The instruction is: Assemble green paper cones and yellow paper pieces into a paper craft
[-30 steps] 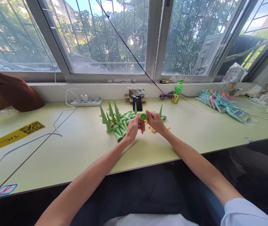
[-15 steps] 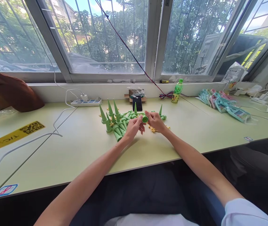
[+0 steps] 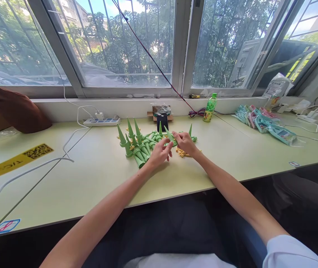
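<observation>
Cone (image 3: 169,134) at my 12 o'clock, tip toward 11. Right hand (image 3: 185,143) clamped on it; left hand (image 3: 161,150) by its base, can't tell if gripping. More cones (image 3: 145,147) at left hand's 9, yellow bits (image 3: 182,152) at right's 6.

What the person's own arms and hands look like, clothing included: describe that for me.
The left grip and right grip are ungloved human hands, with no watch or band visible at the wrists. A short, pale bluish-white sleeve shows on the right arm; no left sleeve is in view.

grn btl (image 3: 209,108), upright (cap (image 3: 214,95) on) | wht pwr strip (image 3: 111,121) | blk phone (image 3: 162,123)
</observation>
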Demonstrator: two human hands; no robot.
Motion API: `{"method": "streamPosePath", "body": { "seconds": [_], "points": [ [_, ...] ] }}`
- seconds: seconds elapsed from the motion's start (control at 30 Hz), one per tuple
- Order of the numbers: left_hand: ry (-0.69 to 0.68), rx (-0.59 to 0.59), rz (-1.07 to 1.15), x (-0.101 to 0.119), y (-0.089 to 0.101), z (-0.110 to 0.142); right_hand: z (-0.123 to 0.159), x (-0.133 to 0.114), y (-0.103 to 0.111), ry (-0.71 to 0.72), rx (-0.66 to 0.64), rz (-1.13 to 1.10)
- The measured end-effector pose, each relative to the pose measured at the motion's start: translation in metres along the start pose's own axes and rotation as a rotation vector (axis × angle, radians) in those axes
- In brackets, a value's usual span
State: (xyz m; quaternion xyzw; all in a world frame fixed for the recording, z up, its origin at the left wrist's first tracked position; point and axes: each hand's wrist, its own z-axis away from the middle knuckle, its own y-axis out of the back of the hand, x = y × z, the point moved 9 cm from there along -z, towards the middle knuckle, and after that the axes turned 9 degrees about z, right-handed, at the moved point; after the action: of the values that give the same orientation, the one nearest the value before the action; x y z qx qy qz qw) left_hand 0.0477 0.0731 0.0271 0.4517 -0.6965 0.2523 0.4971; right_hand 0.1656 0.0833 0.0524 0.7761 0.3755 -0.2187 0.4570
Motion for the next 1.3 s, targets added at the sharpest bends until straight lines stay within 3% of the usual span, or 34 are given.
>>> {"method": "streamPosePath", "body": {
  "seconds": [0.7,1.0,1.13,1.3],
  "points": [
    [-0.192,0.105,-0.170,0.012,0.008,0.001,-0.003,-0.004,0.002,0.035,0.056,0.057],
    [-0.011,0.224,0.048,0.001,0.010,-0.002,0.000,0.002,0.010,-0.010,0.160,0.008],
    [0.091,0.208,0.221,-0.007,0.009,-0.004,0.000,0.001,0.013,0.012,0.178,0.028],
    [0.129,0.125,0.325,-0.005,0.002,-0.003,-0.001,-0.004,0.002,0.075,0.079,0.045]
  ]
}}
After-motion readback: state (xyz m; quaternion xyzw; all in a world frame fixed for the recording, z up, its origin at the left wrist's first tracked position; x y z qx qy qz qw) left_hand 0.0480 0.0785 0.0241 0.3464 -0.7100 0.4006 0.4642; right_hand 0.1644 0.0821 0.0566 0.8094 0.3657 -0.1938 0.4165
